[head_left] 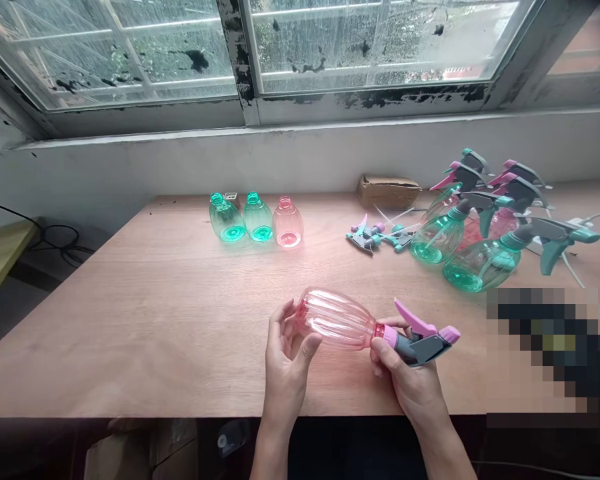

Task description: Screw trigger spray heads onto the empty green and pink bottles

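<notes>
A pink spray bottle [336, 321] lies sideways in both my hands just above the wooden table [145, 313]. My left hand [287, 357] cups its rounded base, fingers curled round it. My right hand [410, 377] grips the neck and the pink-and-grey trigger head [425, 339], which sits on the bottle and points right. At the back stand two empty green bottles [227, 219] [258, 218] and one pink bottle [287, 223], all without heads.
Several finished spray bottles [473, 230] lie heaped at the right. Loose trigger heads [375, 237] lie in front of a small cardboard box [387, 191]. A white cable [597, 217] runs at the far right. A window and sill stand behind the table.
</notes>
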`<state>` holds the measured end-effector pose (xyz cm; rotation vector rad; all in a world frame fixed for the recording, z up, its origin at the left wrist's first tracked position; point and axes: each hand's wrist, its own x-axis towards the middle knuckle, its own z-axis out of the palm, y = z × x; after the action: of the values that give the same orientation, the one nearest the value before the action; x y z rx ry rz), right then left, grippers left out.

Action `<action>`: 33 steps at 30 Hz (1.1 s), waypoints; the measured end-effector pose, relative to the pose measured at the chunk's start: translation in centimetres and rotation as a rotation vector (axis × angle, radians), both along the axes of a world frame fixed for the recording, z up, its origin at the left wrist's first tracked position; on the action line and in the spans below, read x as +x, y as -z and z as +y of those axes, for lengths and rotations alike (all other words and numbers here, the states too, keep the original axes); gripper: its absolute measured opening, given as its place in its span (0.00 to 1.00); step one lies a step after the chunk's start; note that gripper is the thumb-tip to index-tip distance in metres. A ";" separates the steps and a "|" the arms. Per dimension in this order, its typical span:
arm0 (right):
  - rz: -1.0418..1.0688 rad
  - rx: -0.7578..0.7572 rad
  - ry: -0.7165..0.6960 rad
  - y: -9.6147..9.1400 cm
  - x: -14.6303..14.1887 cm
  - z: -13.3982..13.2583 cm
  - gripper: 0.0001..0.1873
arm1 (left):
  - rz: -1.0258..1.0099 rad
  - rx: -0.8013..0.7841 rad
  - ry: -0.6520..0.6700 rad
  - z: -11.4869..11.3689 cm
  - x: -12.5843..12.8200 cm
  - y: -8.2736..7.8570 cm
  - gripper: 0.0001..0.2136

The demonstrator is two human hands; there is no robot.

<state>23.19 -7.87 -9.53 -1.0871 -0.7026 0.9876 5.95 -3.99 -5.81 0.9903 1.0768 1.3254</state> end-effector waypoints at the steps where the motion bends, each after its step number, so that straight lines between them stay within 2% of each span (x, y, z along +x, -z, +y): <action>1: -0.026 -0.007 0.002 0.0 -0.2 -0.1 0.20 | -0.001 -0.017 -0.010 0.1 0.0 0.0 0.30; 5: -0.071 -0.021 0.025 -0.2 -0.3 0.0 0.21 | 0.016 -0.013 -0.018 0.4 0.0 0.3 0.27; 8: -0.020 -0.004 0.024 -0.2 0.1 0.3 0.18 | 0.076 0.040 0.023 0.4 -0.1 0.7 0.27; 12: 0.023 0.028 0.006 -0.2 0.6 0.6 0.16 | 0.190 0.088 0.075 0.1 -0.1 0.8 0.31; 16: -0.011 0.014 0.015 -0.6 0.2 0.5 0.15 | 0.138 0.063 0.062 -0.1 0.1 0.4 0.35; 19: -0.030 0.002 0.002 -0.8 -0.1 0.2 0.16 | 0.065 0.001 -0.002 0.0 0.2 -0.1 0.29; 22: -0.055 -0.005 -0.022 -0.9 -0.2 0.1 0.15 | 0.074 -0.035 -0.053 0.1 0.2 -0.7 0.23; 28: -0.065 -0.001 -0.024 -0.8 -0.1 0.1 0.16 | 0.082 -0.004 -0.057 0.1 0.0 -0.8 0.18; 30: -0.067 -0.005 -0.013 -0.9 -0.1 0.3 0.16 | 0.082 0.034 -0.042 0.1 0.1 -0.5 0.20; 33: -0.013 -0.015 -0.013 -0.9 0.0 0.4 0.16 | 0.048 0.086 -0.022 0.1 0.2 -0.1 0.28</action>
<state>23.15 -7.46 -8.60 -1.1034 -0.7145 0.9995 6.14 -3.94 -5.70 1.0816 1.0771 1.3820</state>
